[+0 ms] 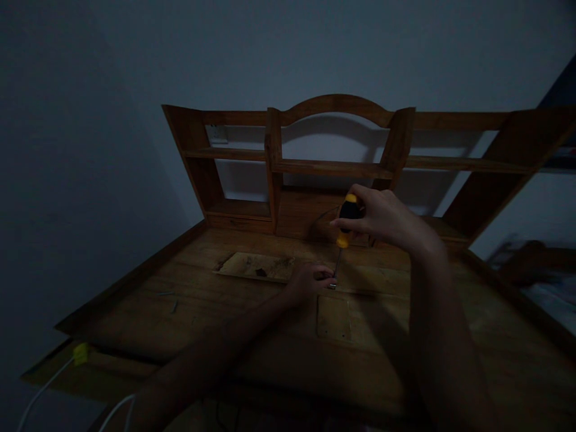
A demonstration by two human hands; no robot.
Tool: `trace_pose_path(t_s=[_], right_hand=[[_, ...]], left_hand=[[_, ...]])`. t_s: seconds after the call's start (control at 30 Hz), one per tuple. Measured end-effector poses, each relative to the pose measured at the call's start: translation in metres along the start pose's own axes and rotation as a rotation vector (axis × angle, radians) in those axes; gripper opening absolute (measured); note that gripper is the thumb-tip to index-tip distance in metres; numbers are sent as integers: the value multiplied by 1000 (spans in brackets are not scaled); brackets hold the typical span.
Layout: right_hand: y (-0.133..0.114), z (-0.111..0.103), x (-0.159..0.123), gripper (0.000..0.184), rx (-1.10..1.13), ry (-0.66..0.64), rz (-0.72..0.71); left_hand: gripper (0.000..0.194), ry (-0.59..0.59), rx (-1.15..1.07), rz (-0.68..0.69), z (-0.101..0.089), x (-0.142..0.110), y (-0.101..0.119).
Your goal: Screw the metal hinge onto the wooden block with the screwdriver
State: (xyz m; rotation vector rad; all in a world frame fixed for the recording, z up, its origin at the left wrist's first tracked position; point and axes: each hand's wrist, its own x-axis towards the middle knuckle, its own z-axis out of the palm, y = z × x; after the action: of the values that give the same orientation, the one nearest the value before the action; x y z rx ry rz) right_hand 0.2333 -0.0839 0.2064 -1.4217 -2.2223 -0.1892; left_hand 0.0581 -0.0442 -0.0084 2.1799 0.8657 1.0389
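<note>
A yellow and black screwdriver [350, 210] stands nearly upright, its shaft pointing down at the desk. My right hand [382, 216] is closed around its handle. Down at the screwdriver's tip, my left hand [310, 281] pinches near a small shiny metal piece [332, 286]; it looks like a hinge or bracket, too dark to be sure. The fingers of my left hand touch or nearly touch the tip. Just in front lies a small rectangular wooden board [333, 318] with small holes. To the left of my left hand is a longer, stained wooden board [256, 266].
The wooden desk [216, 336] carries a shelf unit [333, 167] at its back, against the wall. Two small metal pieces, perhaps screws [174, 306], lie on the left. A white cable with a yellow tag [80, 354] hangs at the front left edge. The room is dim.
</note>
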Motion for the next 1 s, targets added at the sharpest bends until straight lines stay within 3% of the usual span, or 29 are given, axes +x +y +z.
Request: trace_pose_path(t_s=[0.6,1.0], right_hand=[[-8,10,2,40,-62,56,-2],[-11,7,1,30,-43,7,-5]], left_hand=[[11,-7,-26,18,1,0,-1],[11,41,2,33,1,0,0]])
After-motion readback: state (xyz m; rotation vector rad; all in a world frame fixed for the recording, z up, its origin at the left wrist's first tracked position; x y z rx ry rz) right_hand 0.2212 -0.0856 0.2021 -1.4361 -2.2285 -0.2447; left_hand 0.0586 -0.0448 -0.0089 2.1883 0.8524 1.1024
